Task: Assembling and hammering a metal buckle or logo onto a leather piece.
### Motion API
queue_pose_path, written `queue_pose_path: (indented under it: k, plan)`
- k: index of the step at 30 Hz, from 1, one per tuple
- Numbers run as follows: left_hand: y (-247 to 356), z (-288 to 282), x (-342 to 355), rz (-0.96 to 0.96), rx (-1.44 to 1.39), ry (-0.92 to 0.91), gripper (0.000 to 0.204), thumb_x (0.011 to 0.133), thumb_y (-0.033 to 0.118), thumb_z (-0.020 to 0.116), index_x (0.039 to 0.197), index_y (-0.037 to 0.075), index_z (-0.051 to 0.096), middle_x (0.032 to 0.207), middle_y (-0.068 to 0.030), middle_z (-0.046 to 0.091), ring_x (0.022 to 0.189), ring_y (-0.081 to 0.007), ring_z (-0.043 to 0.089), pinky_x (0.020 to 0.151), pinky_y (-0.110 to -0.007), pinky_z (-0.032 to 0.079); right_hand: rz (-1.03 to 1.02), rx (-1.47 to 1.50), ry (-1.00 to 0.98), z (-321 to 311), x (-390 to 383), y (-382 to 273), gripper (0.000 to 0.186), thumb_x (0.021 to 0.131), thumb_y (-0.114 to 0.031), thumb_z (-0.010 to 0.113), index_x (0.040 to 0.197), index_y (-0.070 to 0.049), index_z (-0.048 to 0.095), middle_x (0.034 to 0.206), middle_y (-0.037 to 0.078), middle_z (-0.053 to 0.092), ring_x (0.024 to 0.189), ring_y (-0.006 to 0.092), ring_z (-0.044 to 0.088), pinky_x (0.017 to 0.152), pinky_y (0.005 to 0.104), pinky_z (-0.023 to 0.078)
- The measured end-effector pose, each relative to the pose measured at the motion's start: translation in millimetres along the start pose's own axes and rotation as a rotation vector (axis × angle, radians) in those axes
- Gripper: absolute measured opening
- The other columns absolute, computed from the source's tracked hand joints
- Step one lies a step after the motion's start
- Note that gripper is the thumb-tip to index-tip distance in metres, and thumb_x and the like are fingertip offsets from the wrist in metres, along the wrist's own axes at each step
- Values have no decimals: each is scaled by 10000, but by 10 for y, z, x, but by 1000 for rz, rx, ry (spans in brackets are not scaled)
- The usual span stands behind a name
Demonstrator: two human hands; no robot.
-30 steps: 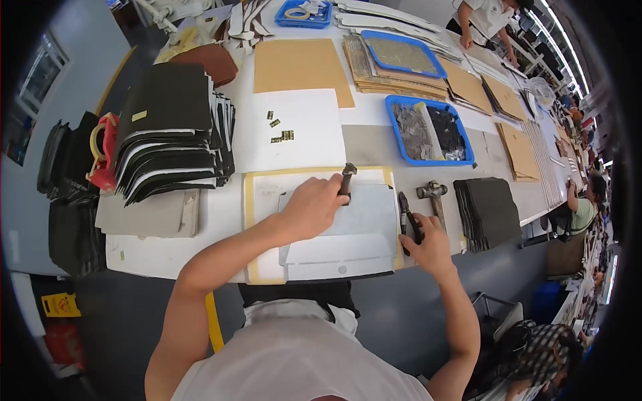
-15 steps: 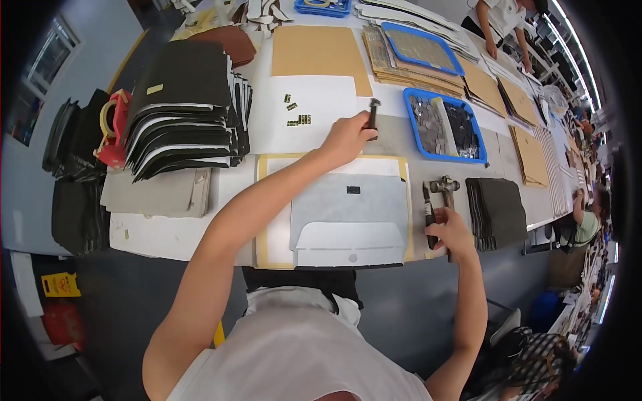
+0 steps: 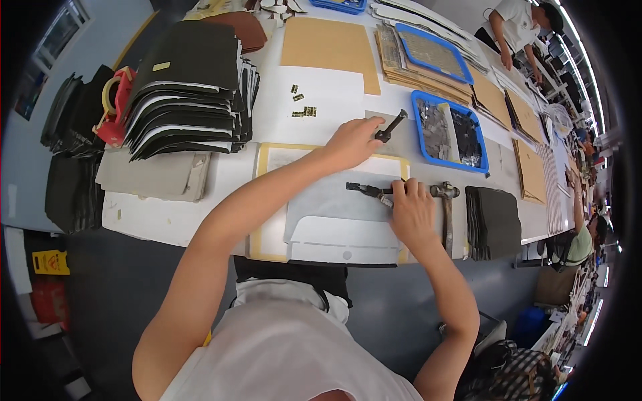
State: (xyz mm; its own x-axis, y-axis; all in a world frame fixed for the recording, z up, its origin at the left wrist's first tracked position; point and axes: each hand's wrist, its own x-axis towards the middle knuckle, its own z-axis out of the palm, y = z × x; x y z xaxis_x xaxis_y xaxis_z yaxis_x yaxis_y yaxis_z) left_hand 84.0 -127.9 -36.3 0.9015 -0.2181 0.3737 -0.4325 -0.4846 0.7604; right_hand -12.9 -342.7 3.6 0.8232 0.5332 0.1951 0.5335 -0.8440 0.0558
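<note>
The left hand (image 3: 352,142) grips a dark punch (image 3: 391,125) just beyond the grey sheet (image 3: 334,217). The right hand (image 3: 411,214) closes on a black tool (image 3: 366,190) over that sheet, beside a hammer (image 3: 446,210). A blue tray (image 3: 419,134) sits past the sheet's far right corner.

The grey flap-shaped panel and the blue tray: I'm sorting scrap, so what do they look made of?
The grey flap-shaped panel looks like matte leather or leather-like sheet: flat, dull, cleanly cut, though which is unclear. The blue tray looks like moulded plastic: uniform bright colour, rounded raised rim.
</note>
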Motion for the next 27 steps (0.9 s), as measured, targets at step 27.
queue_pose_path:
  k: [27]
  plan:
    - [828,-302,-2017,151,389,-241,911,789,640,763,1485,108,516,1585,-210,392,1498,-416,306,1218,-667,167,-174,-266,-25,-69,176,20,136,805,-67,637,932,-86,594,862,95,530,833,258,544,682,367,436]
